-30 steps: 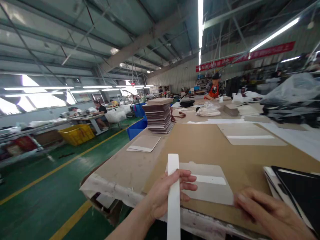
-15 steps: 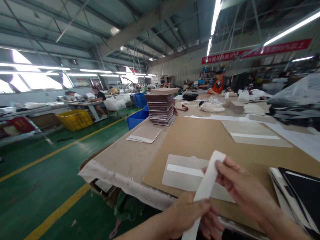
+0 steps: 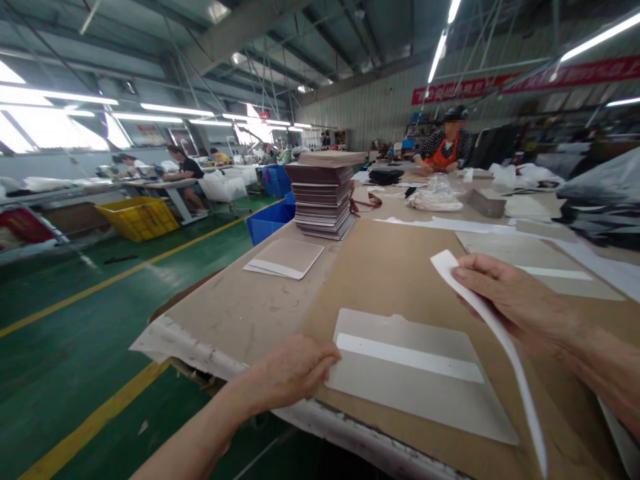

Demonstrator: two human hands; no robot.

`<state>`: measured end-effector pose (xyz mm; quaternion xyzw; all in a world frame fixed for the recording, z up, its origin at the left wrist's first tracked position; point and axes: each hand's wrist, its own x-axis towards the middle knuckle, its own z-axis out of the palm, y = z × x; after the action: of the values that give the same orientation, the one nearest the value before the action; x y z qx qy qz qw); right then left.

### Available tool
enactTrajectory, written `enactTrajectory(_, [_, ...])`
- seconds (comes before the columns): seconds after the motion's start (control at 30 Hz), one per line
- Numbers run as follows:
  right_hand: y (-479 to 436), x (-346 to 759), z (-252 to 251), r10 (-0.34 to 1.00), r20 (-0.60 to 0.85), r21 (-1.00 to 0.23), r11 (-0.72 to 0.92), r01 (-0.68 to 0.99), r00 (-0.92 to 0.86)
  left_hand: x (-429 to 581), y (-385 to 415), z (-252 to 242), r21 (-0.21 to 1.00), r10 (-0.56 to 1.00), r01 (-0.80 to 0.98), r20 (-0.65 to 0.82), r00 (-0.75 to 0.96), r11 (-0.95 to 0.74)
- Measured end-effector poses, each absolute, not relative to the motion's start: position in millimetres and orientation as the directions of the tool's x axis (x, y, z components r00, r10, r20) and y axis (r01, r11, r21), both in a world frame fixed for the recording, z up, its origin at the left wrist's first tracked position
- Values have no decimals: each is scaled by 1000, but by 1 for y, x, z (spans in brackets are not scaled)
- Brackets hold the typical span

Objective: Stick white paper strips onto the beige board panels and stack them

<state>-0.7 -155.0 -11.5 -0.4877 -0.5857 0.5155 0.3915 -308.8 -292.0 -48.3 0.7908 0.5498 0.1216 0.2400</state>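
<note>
A grey panel (image 3: 400,387) with a white band (image 3: 410,358) across it lies on the brown board (image 3: 385,267) near the table's front edge. At the panel's left edge is my left hand (image 3: 300,370), its fingers closed; what they pinch, if anything, is hidden. My right hand (image 3: 505,293) grips a long white strip (image 3: 493,327) near its upper end, above the right part of the board. The strip curves down and hangs past the panel's right side. Farther back on the right lies a second grey panel (image 3: 575,280) with a white band, partly behind my right hand.
A tall stack of brown sheets (image 3: 323,200) stands at the back left, with a few flat panels (image 3: 285,258) in front. A person in an orange apron (image 3: 443,157) is across the table. Plastic-covered material (image 3: 605,193) lies at right. Blue bins (image 3: 273,220) stand beyond the left edge.
My left hand has let go of the white strip and moved left to the panel's edge. My right hand has moved right and up with the strip, uncovering the panel. The view has shifted slightly.
</note>
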Motion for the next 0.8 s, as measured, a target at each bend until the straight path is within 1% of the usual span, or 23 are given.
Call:
enactTrajectory(0.07, [-149, -15, -17, 943, -119, -974, -50, 221, -310, -320, -284, -54, 415, 925, 835, 47, 378, -362])
enactTrajectory(0.13, [-145, -29, -22, 891, -221, -950, -104, 294, -396, -323, -276, -63, 371, 906, 827, 138, 401, -423])
enactTrajectory(0.2, [-141, -45, -30, 828, -308, -918, -129, 375, -468, -320, -267, -75, 333, 894, 830, 184, 409, -448])
enactTrajectory(0.27, [-138, -62, -42, 781, -341, -896, -100, 434, -523, -313, -260, -87, 283, 900, 857, 203, 386, -431])
enactTrajectory(0.37, [-132, -86, -61, 775, -262, -872, 65, 485, -575, -306, -251, -100, 227, 915, 893, 203, 347, -389])
enactTrajectory(0.43, [-128, -99, -70, 777, -210, -824, 186, 535, -593, -305, -249, -106, 211, 916, 898, 203, 345, -385])
enactTrajectory(0.5, [-125, -111, -76, 766, -187, -777, 267, 570, -615, -306, -248, -109, 200, 912, 898, 210, 351, -392])
enactTrajectory(0.67, [-123, -135, -86, 737, -148, -702, 392, 595, -660, -308, -247, -115, 206, 916, 899, 200, 347, -386])
enactTrajectory(0.8, [-121, -143, -95, 736, -179, -639, 417, 646, -652, -309, -246, -116, 203, 919, 901, 181, 351, -384])
